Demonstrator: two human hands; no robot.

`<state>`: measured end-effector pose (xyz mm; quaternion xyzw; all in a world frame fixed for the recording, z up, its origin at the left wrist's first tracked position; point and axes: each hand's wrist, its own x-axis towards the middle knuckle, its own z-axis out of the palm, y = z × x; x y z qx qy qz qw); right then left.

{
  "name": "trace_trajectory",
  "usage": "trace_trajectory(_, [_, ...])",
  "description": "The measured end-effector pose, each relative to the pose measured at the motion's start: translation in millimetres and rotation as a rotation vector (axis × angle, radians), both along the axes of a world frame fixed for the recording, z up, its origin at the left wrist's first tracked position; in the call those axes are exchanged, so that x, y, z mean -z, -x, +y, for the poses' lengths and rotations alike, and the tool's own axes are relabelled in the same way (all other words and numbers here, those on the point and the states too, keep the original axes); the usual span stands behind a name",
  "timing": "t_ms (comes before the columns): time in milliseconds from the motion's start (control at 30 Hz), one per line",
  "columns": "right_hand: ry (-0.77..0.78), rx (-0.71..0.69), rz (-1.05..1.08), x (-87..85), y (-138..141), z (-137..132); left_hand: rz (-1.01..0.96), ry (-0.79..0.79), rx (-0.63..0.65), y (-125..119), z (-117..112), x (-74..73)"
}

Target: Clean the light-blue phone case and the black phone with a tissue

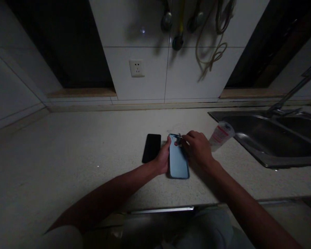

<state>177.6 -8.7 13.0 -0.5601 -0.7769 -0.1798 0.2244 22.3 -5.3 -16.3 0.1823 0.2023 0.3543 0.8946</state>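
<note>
A light blue phone case (178, 160) lies flat on the pale countertop (80, 155), back side up. My left hand (162, 157) grips its left edge, thumb hooked over the top near the camera cutout. My right hand (197, 148) rests at the case's upper right corner, fingers pinched together on a small thing I cannot make out. A black phone (151, 148) lies flat just left of my left hand, not touched.
A clear bottle with a red-and-white label (220, 135) lies beside a steel sink (269, 141) at the right. The sink's faucet (292, 93) leans over it. A wall socket (137, 68) and hanging utensils and cords (194, 24) are on the tiled wall behind.
</note>
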Motion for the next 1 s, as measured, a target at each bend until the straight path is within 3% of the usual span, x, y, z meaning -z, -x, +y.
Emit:
trace_trajectory(167, [0.065, -0.086, 0.126, -3.0, 35, 8, 0.089, 0.062, -0.032, -1, -2, -2.9])
trace_trajectory(333, [0.173, -0.302, 0.348, 2.5, 36, 2, 0.102, 0.140, -0.079, 0, -1, -6.8])
trace_trajectory(467, [0.211, -0.558, 0.209, -2.2, 25, -19, 0.066, 0.186, -0.040, 3, 3, -5.9])
trace_trajectory(633, [0.365, -0.695, 0.151, -15.7, 15, -56, -0.006, 0.094, -0.042, 3, 5, 0.3])
trace_trajectory(800, [0.373, -0.636, 0.063, -24.2, -5, -63, 0.002, 0.047, 0.006, 5, 4, 0.4])
trace_trajectory(1000, [0.217, -0.526, 0.041, -21.3, -27, -32, -0.009, 0.009, 0.070, 4, 0, -7.3])
